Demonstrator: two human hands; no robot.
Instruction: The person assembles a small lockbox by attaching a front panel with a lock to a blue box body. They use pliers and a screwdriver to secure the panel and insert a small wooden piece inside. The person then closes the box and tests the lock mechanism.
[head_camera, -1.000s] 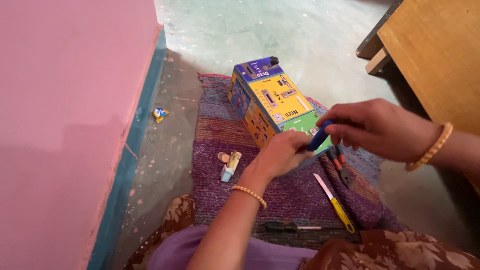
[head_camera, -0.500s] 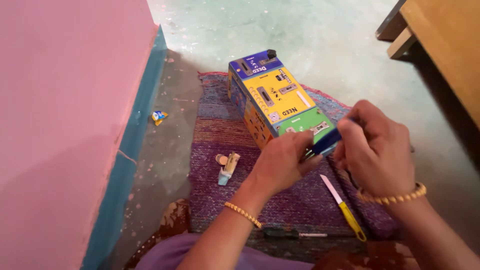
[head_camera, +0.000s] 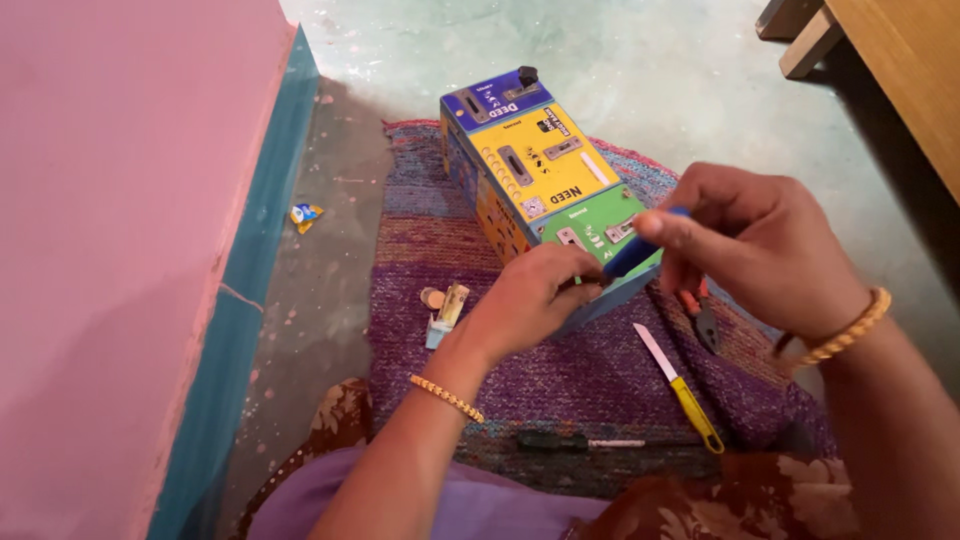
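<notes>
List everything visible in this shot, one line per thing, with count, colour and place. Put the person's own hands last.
box: one, blue, yellow and green panels, lying on the mat, centre.
mat: one, purple woven, on the floor.
blue tool: one, blue, held over the box's green end.
knife: one, yellow handle, on the mat right of centre.
pliers: one, red handles, on the mat under the right hand.
screwdriver: one, dark handle, near edge of mat.
small items: a few, tan and pale blue, on the mat left of the left hand.
wrapper: one, blue and yellow, on the floor by the pink wall.
wooden furniture: one, brown, top right.
left hand: on the box's green end.
right hand: fingers gripping the blue tool.
</notes>
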